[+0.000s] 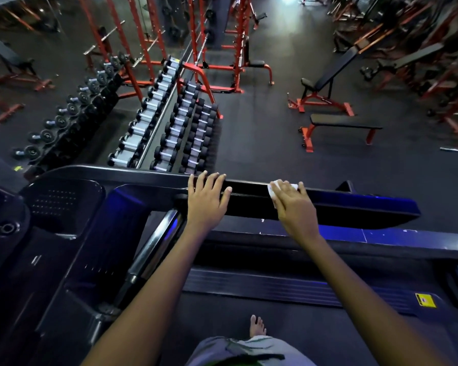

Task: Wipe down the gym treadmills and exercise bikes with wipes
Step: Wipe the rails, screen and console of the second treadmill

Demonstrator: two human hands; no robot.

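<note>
the right hand (294, 204) presses a white wipe (276, 190) flat on the treadmill (169, 260) side rail (354, 204), fingers straight and together. the left hand (206, 198) rests spread on the same rail, fingers curling over its far edge. only a start, i'd say — console (64, 199), belt and the bikes look untouched.

A white wipe (275, 190) lies against the black treadmill handrail (328, 207), which has a blue sheen. The benches (325, 107) have red frames and black pads, and a yellow sticker (425, 300) marks the deck.
</note>
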